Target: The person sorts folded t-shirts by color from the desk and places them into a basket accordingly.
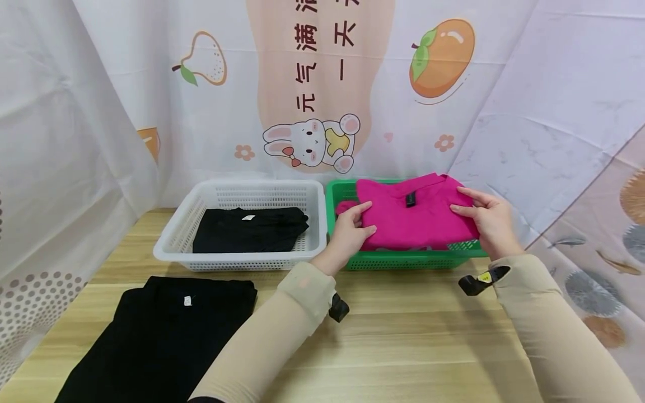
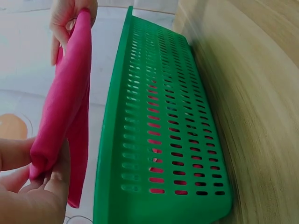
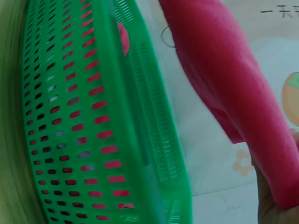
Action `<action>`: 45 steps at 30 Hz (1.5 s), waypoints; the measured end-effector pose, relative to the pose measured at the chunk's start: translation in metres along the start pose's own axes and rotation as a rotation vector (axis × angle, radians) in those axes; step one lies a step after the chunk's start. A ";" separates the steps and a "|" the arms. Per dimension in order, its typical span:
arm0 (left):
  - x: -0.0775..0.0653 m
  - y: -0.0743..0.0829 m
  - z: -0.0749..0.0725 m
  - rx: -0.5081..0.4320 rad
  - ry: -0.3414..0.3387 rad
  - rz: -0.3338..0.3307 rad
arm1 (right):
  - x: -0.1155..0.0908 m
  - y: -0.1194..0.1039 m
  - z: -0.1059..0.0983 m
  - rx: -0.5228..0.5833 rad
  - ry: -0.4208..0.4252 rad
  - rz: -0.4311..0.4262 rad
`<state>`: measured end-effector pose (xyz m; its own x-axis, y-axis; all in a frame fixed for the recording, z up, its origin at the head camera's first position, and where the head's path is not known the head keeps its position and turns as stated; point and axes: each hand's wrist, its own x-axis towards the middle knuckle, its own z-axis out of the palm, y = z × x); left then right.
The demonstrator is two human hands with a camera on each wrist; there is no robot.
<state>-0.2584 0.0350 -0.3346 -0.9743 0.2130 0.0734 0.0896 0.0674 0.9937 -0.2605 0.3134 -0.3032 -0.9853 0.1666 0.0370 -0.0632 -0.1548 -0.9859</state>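
Note:
A folded bright pink shirt [image 1: 418, 221] with a dark neck label is held over the green basket [image 1: 403, 260]. My left hand [image 1: 349, 234] pinches its left edge between thumb and fingers. At the right edge, my right hand [image 1: 491, 221] grips the fabric the same way. Both wrist views show the shirt's folded front edge [image 2: 67, 93] apart from the basket's rim. More pink cloth [image 1: 345, 206] lies inside the green basket, and pink shows through the slots of its wall [image 3: 93, 135]. Most of the basket's contents are hidden beneath the held shirt.
To the left stands a white basket [image 1: 242, 258] holding a folded black garment [image 1: 247, 230] with a white label. A black shirt [image 1: 166, 336] lies on the wooden table [image 1: 393, 336] at the front left. Behind the baskets hangs a printed curtain [image 1: 211, 129].

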 end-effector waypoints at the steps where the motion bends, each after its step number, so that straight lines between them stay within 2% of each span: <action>1: 0.001 -0.001 0.000 0.006 0.008 0.002 | 0.002 0.002 0.001 0.003 0.002 0.000; 4: 0.004 -0.004 -0.002 0.018 0.018 -0.004 | 0.007 0.007 0.005 -0.005 0.003 0.005; 8: 0.006 -0.007 -0.004 0.026 0.024 -0.029 | 0.010 0.013 0.009 -0.079 0.013 0.007; 13: 0.006 -0.011 -0.006 0.036 0.040 -0.059 | 0.012 0.017 0.014 -0.117 0.060 0.006; 24: 0.004 -0.014 -0.009 0.083 0.064 -0.037 | 0.015 0.025 0.026 -0.009 0.256 -0.022; 27: 0.005 -0.015 -0.010 0.092 0.076 -0.029 | 0.019 0.030 0.028 -0.045 0.315 -0.052; 29: 0.004 -0.015 -0.010 0.099 0.088 -0.021 | 0.021 0.034 0.029 -0.058 0.321 -0.078; 32: 0.004 -0.014 -0.011 0.111 0.102 -0.007 | 0.020 0.038 0.029 -0.136 0.318 -0.116; 37: 0.003 -0.011 -0.013 0.106 0.104 -0.004 | 0.016 0.039 0.027 -0.228 0.295 -0.121; 42: 0.000 -0.008 -0.016 0.118 0.094 0.007 | 0.013 0.037 0.029 -0.183 0.259 -0.127; 45: -0.003 -0.005 -0.018 0.128 0.082 0.025 | 0.010 0.033 0.032 -0.108 0.209 -0.140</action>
<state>-0.2593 0.0160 -0.3382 -0.9846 0.1358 0.1101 0.1347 0.1879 0.9729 -0.2774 0.2786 -0.3303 -0.9133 0.3782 0.1512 -0.1686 -0.0132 -0.9856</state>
